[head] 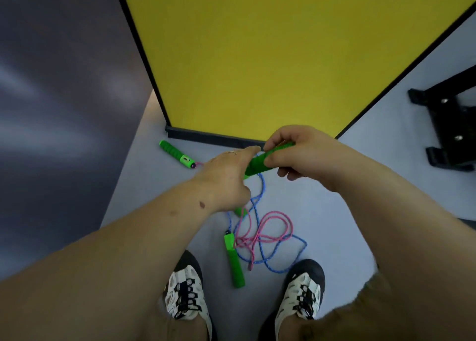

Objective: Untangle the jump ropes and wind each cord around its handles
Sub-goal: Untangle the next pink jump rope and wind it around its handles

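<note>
Floor between our shoes (186, 293) is blocked by a green handle (234, 260) and, just beside it, the tangled pink cord (268, 227) and blue cord (296, 253). Another green handle (176, 154) lies near the yellow panel (270, 57), which walls off the far side. A black stand (448, 124) occupies the right. Bare grey floor (144, 186) is open left of the tangle and between tangle and stand.

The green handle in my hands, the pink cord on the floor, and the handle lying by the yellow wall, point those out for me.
held green handle (257, 163), head view, ribbed middle below the fingers.
pink cord (277, 215), head view, top of its big loop.
handle by the wall (173, 152), head view, ribbed grip.
</note>
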`<state>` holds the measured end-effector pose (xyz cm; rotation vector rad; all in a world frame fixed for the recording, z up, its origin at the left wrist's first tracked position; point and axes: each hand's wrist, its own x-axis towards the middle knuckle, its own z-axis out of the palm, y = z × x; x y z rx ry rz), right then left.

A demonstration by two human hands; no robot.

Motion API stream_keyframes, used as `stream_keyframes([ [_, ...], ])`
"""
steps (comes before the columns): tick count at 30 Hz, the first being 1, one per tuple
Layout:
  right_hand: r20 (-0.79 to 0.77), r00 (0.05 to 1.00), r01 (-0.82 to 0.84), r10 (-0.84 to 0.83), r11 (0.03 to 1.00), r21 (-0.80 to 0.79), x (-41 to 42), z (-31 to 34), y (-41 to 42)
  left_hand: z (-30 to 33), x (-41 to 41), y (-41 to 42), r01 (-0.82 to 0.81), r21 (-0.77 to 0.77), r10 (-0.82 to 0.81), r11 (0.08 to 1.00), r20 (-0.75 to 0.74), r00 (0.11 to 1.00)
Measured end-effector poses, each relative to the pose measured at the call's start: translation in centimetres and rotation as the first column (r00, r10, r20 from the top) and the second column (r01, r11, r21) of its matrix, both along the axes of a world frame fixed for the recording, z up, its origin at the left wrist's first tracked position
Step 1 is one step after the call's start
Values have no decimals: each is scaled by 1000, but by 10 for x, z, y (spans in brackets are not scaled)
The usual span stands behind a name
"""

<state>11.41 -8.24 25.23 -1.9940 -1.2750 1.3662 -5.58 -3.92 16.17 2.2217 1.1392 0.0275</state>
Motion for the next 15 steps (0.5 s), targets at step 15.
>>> stream_keyframes([
  [15, -714, 468, 671, -521, 735, -97, -7, 6, -12, 79, 1, 25, -288, -742, 777, 605, 471, 416],
])
